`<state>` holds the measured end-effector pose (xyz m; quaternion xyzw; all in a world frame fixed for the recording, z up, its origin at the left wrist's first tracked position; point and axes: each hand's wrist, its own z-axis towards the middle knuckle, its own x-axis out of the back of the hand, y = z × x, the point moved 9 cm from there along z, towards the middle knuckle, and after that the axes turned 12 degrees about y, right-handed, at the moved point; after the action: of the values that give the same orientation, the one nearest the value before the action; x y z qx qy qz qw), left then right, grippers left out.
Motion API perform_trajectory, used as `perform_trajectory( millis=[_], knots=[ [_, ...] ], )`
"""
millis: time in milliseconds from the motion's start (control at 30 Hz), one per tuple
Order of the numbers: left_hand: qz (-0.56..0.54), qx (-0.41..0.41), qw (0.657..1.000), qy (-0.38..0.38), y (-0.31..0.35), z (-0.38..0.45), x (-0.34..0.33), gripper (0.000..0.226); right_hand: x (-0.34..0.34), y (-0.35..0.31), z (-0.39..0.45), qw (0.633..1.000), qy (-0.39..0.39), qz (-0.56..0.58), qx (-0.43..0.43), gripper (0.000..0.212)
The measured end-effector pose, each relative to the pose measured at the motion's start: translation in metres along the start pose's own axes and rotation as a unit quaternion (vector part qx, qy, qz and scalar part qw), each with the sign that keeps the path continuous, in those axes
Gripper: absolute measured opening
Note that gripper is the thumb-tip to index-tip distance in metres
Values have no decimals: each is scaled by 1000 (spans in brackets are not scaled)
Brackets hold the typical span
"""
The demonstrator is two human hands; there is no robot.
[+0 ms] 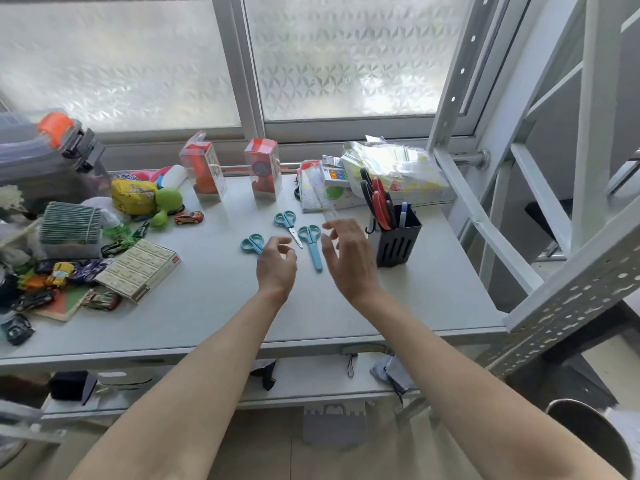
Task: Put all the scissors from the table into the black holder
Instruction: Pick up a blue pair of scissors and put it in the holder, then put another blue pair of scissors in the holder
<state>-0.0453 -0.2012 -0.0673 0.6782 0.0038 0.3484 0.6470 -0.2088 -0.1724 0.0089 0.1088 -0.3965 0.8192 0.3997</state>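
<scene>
Three small blue scissors lie on the grey table (207, 306). The left pair (252, 243) is partly hidden behind my left hand (277, 266). The middle pair (288, 226) lies farther back. The right pair (311, 245), in a blue sheath, lies between my hands. My left hand hovers with its fingers curled and apart, holding nothing. My right hand (348, 259) is spread open just left of the black holder (398, 242), empty. Red-and-black scissors (379, 202) stand in the holder with their handles up.
Toy cars, a yellow pouch (133, 196), a green toy (168, 202) and a box of cartons (142, 268) crowd the table's left. Two clear toy boxes (262, 173) stand at the back. A plastic bag (394, 168) lies behind the holder. A white shelf frame (485, 216) rises right.
</scene>
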Motion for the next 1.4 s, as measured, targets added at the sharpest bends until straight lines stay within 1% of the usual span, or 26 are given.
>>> perform_trajectory(
  millis=[67, 133, 233, 367, 467, 600, 667, 733, 800, 833, 933, 1000, 1067, 1133, 1233, 1333, 1400],
  knots=[
    [20, 3, 1000, -2, -14, 4, 9, 28, -41, 13, -1, 993, -96, -55, -50, 36],
    [35, -5, 999, -8, -24, 6, 15, 29, -72, 26, -2, 972, -182, -126, -83, 49],
    [61, -30, 997, -28, -32, 5, 18, 30, -99, 37, 0, 942, -253, -198, -94, 54],
    [114, -84, 988, -59, -34, 2, 14, 30, -121, 38, 6, 920, -288, -255, -81, 45],
    [132, -115, 982, -73, -31, -1, 10, 29, -124, 32, 6, 909, -316, -264, -60, 40],
    [126, -124, 981, -76, -25, -5, 10, 29, -116, 26, 6, 897, -342, -281, -5, 36],
    [117, -125, 983, -72, -22, -7, 10, 29, -108, 26, 2, 891, -355, -283, -3, 33],
    [108, -122, 984, -65, -20, -9, 10, 29, -98, 30, -6, 894, -358, -266, -28, 38],
    [94, -112, 987, -63, -17, -11, 7, 29, -83, 36, -14, 908, -338, -240, -66, 41],
    [86, -107, 988, -64, -14, -12, 4, 29, -74, 40, -18, 918, -318, -223, -85, 40],
    [67, -101, 990, -72, -2, -17, -10, 29, -43, 54, -32, 945, -252, -156, -139, 29],
    [52, -98, 991, -80, 9, -21, -22, 29, -18, 62, -38, 960, -203, -106, -160, 22],
    [34, -90, 991, -90, 21, -25, -34, 31, 12, 67, -39, 975, -133, -53, -168, 17],
    [17, -82, 990, -115, 34, -30, -49, 36, 46, 66, -34, 988, -50, -9, -144, 16],
    [-10, -88, 982, -165, 56, -39, -70, 48, 97, 61, -25, 990, 61, 55, -110, 15],
    [-26, -94, 973, -209, 77, -46, -89, 66, 141, 65, -5, 972, 175, 103, -119, 12],
    [-24, -94, 969, -226, 86, -48, -100, 77, 157, 71, 15, 960, 227, 106, -124, 11]
  ],
)
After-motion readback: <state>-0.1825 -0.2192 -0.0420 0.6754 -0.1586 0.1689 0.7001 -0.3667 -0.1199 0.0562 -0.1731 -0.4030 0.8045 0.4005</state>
